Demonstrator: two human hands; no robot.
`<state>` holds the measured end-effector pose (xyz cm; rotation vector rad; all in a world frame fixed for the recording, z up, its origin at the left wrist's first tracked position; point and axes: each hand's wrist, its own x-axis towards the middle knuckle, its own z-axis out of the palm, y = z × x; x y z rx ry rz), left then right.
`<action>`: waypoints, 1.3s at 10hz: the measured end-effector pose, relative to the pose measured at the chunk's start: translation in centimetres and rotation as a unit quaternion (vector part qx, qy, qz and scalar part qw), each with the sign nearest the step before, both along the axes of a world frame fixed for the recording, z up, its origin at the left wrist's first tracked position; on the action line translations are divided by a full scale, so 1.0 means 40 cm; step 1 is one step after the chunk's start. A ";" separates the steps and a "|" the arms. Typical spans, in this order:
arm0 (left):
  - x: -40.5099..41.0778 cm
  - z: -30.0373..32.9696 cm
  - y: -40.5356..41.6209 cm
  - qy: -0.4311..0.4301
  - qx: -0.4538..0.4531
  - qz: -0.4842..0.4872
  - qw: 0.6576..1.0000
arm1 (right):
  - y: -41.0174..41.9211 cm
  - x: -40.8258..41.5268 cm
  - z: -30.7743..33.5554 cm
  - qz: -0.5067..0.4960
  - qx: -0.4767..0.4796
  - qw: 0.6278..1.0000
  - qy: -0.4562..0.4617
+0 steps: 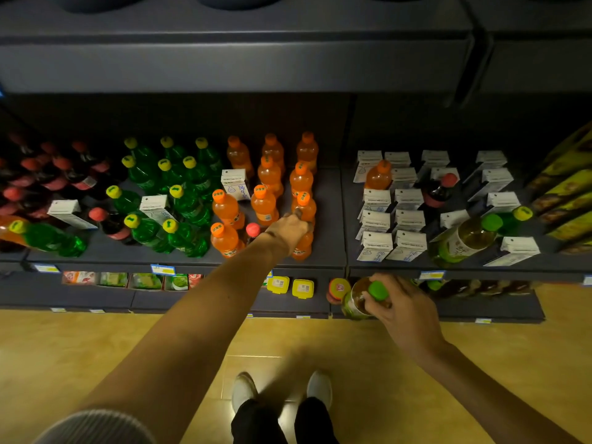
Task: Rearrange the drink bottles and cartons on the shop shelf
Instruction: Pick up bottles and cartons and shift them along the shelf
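My left hand reaches onto the shelf and grips an orange soda bottle in the front row of the orange group. A red-capped dark bottle stands just left of that hand. My right hand holds a green-capped tea bottle by its neck, below the shelf's front edge. Green bottles stand left of the orange ones. White milk cartons fill the right bay, with stray cartons among the sodas.
Red-capped dark bottles crowd the far left. Another green-capped tea bottle lies tilted among the right-hand cartons, next to an orange bottle and a dark bottle. A lower shelf holds small packs. Yellow snack bags sit far right.
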<state>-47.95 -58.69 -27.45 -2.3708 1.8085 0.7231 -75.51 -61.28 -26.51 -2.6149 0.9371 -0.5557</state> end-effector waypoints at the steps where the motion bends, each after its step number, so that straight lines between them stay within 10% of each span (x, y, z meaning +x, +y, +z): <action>1: -0.014 0.020 0.000 -0.086 0.029 -0.076 0.993 | -0.002 -0.003 -0.001 0.005 0.006 1.000 -0.002; 7: -0.013 0.113 0.158 -0.090 -0.027 -0.035 0.995 | 0.005 0.127 0.157 0.094 0.078 0.991 0.048; 13: 0.311 0.372 0.902 -0.169 -0.136 0.221 0.951 | 0.378 0.674 0.527 0.425 0.185 0.885 -0.052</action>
